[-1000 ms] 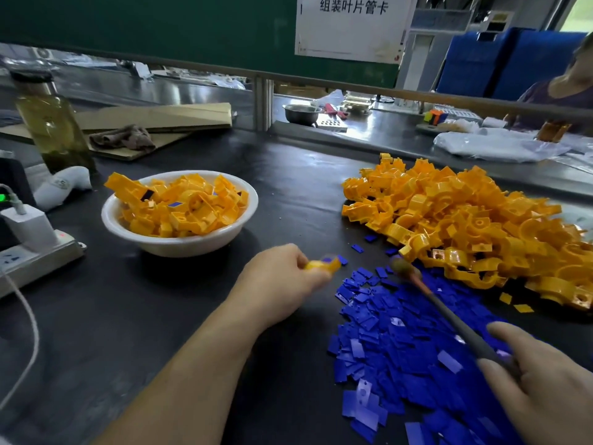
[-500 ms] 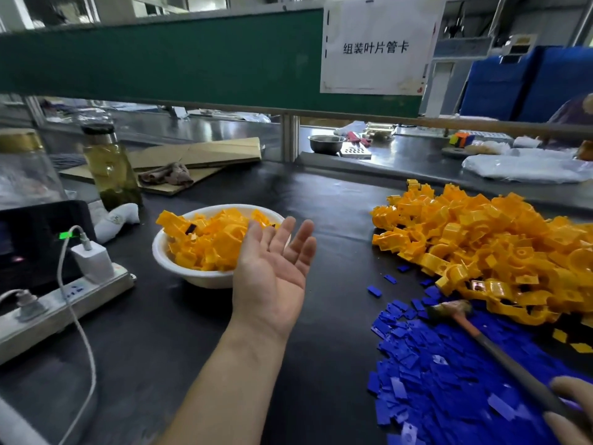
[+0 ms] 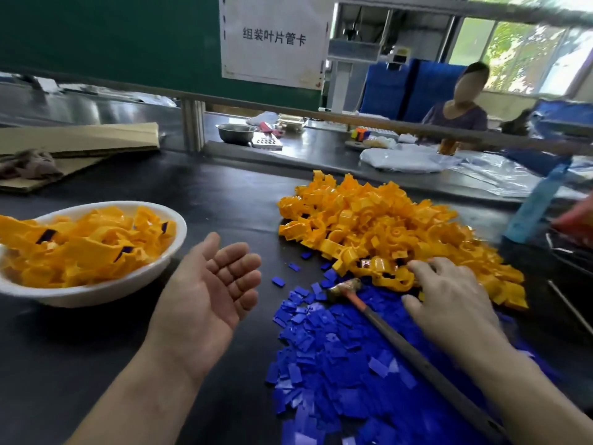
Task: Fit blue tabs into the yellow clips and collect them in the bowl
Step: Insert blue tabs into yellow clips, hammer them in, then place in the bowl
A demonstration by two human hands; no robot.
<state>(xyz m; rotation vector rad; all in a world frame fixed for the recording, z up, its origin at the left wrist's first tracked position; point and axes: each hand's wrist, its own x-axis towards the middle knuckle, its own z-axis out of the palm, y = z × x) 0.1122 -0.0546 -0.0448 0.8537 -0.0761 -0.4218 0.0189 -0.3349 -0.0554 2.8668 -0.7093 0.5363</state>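
Near the bench's left edge the bowl, cut off by the frame, holds fitted clips. Beside it the left hand lies palm up, grip wide. The right hand rests with fingers spread, grip loose, on the yellow clip pile, hiding what lies beneath. A hammer crosses the jumbled blue tabs, its handle pointing to the near right corner.

A white paper sign taped to the green board reads 组装叶片管卡 (one line of black characters, the only legible writing).
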